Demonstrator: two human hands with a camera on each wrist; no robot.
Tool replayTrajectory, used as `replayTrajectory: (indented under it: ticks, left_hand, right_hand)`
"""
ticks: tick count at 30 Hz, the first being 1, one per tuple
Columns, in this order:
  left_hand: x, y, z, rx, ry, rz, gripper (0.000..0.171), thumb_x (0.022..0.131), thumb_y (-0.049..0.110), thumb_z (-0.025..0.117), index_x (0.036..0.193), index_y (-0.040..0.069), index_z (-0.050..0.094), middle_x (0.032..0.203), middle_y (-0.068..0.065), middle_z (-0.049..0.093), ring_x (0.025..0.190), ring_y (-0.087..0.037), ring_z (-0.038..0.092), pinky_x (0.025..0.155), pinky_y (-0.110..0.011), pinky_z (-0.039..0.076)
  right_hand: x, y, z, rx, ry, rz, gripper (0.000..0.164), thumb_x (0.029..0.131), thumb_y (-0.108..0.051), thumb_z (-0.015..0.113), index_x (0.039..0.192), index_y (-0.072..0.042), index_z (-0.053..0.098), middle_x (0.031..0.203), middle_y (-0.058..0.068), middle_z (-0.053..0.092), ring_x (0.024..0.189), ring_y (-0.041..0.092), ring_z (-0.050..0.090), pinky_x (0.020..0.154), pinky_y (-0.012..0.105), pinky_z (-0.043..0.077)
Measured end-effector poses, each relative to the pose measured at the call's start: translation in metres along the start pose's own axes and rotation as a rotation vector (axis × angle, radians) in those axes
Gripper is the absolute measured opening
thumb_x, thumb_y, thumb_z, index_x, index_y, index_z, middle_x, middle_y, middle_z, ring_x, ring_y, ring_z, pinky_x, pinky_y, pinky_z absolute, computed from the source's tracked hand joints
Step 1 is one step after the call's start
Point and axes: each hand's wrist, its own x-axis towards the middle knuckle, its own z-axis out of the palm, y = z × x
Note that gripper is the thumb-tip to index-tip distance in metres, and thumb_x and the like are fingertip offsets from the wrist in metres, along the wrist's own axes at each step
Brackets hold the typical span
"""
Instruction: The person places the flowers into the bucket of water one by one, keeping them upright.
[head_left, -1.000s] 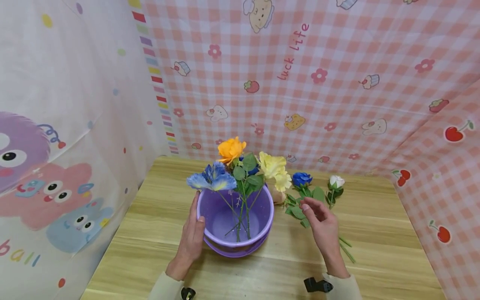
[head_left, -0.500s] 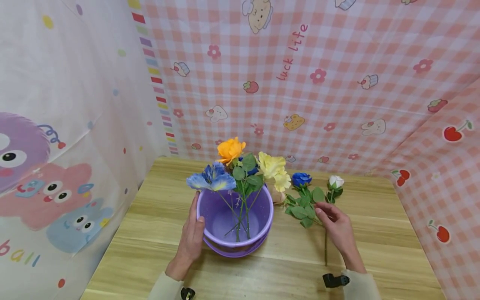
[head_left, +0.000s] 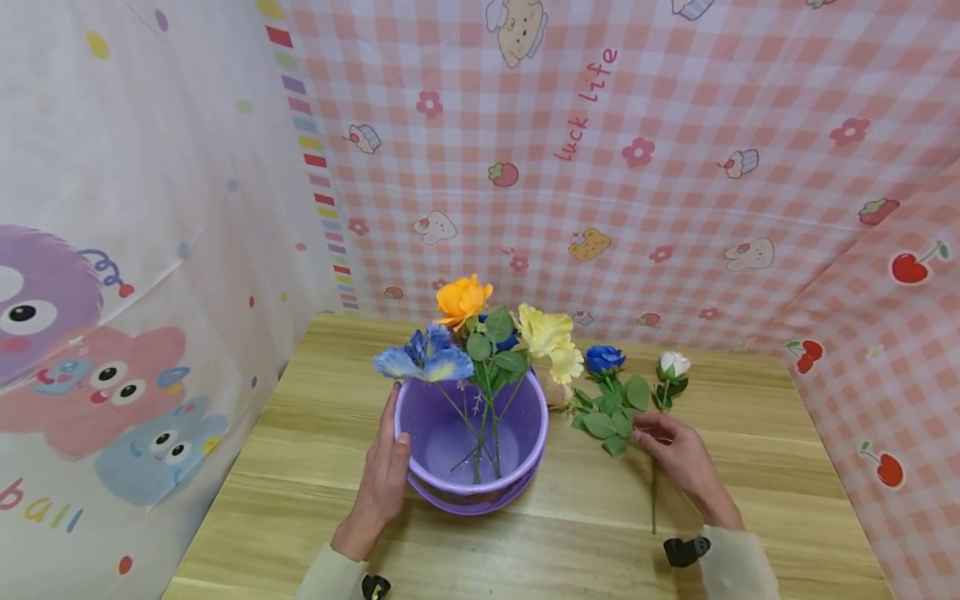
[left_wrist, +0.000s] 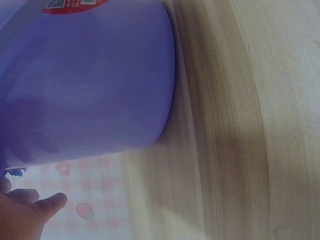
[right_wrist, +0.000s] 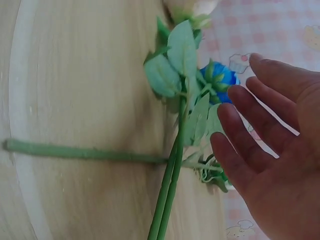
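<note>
A purple bucket stands in the middle of the wooden table, holding an orange rose, a blue iris-like flower and a pale yellow flower. My left hand rests along the bucket's left side, thumb at the rim. To the right, my right hand hovers beside green leaves, its fingers spread and holding nothing in the right wrist view. These leaves belong to a blue rose and a beige flower, partly hidden by the yellow one. A white rose lies farther right.
In the right wrist view, two green stems run side by side across the wood, crossing a third stem. Pink checked cloth hangs behind the table and along its right side. A white cartoon-print cloth hangs at the left.
My right hand has moved right and toward me, from over the leaves to their right edge, and its fingers have straightened out. My left hand and the bucket have stayed put.
</note>
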Motion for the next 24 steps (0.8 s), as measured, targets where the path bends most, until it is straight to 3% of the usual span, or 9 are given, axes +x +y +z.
replayTrajectory:
  ticks: [2, 5, 16, 24]
  left_hand:
    - [0.000, -0.001, 0.000, -0.002, -0.003, 0.000, 0.062, 0.107, 0.021, 0.032, 0.164, 0.001, 0.020, 0.169, -0.019, 0.025, 0.149, -0.040, 0.031, 0.118, -0.015, 0.022]
    - [0.000, -0.003, 0.001, -0.008, -0.001, 0.004, 0.062, 0.106, 0.019, 0.033, 0.164, 0.000, 0.020, 0.168, -0.021, 0.026, 0.149, -0.040, 0.032, 0.119, -0.015, 0.022]
    - [0.000, -0.004, 0.001, -0.005, 0.005, 0.024, 0.062, 0.105, 0.014, 0.035, 0.163, -0.001, 0.021, 0.167, -0.023, 0.027, 0.148, -0.041, 0.033, 0.118, -0.015, 0.023]
    - [0.000, -0.004, 0.000, -0.002, 0.008, 0.028, 0.061, 0.105, 0.014, 0.035, 0.163, -0.001, 0.021, 0.166, -0.024, 0.027, 0.147, -0.042, 0.033, 0.118, -0.014, 0.023]
  right_hand:
    - [0.002, 0.004, -0.001, -0.030, -0.030, 0.013, 0.034, 0.100, -0.015, 0.071, 0.128, 0.003, 0.068, 0.121, 0.020, 0.071, 0.107, 0.028, 0.067, 0.085, 0.024, 0.055]
    - [0.005, 0.008, -0.002, -0.073, -0.074, 0.032, 0.033, 0.099, -0.016, 0.071, 0.127, 0.002, 0.069, 0.119, 0.018, 0.072, 0.107, 0.032, 0.067, 0.084, 0.030, 0.056]
    - [0.009, 0.017, -0.002, -0.084, -0.154, 0.072, 0.036, 0.098, -0.015, 0.073, 0.127, 0.006, 0.067, 0.116, 0.020, 0.072, 0.104, 0.033, 0.067, 0.081, 0.035, 0.057]
    - [0.015, 0.021, -0.001, -0.166, -0.173, 0.033, 0.033, 0.095, -0.010, 0.074, 0.123, 0.006, 0.069, 0.106, 0.016, 0.074, 0.095, 0.026, 0.068, 0.076, 0.031, 0.057]
